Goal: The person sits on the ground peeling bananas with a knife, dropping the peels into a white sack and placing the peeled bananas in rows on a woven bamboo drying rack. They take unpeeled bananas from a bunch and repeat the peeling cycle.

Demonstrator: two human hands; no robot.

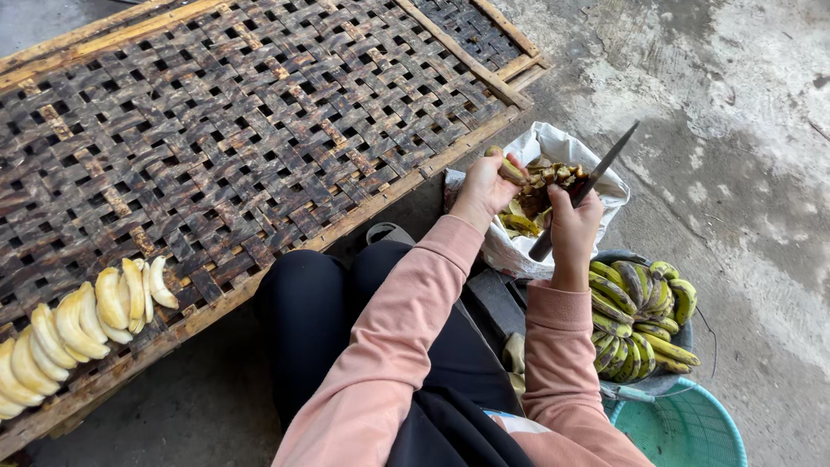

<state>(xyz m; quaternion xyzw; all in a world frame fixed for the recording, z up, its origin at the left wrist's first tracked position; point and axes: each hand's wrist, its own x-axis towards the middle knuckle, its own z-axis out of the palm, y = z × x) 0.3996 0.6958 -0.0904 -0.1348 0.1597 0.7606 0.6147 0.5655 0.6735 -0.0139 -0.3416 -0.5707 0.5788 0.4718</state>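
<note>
A: What is seen from the head camera?

B: A person seated on a concrete floor is seen from above, pink sleeves reaching forward. The left hand (481, 192) is clenched around a small banana (505, 167), held over an open white bag (553, 147). The right hand (572, 227) is closed on the handle of a long dark knife (591, 183), its blade pointing up and away.

A: Where is the banana, exactly?

B: It is pinched at the left fingertips, just above the bag's mouth, with the blade near it. Whether the edge is touching the fruit cannot be told; that part is small and partly hidden.

A: Which step seems to be in hand?

B: Peeling, it is judged. Brownish peels (546, 180) are heaped in the bag, and peeled pale bananas (82, 322) are laid in a row on the woven bamboo rack (242, 130) at the left. Green-yellow unpeeled bunches (641, 318) are piled in a dark basin (644, 380) beside the right forearm, with a green basket (683, 428) below it.

A: What would the next move call for?

B: A steady grip would be needed, and the blade drawn shallowly under the skin and away from the fingers, so that the peel drops into the bag. The bared fruit would then have to be carried well to the left, to the rack.
</note>
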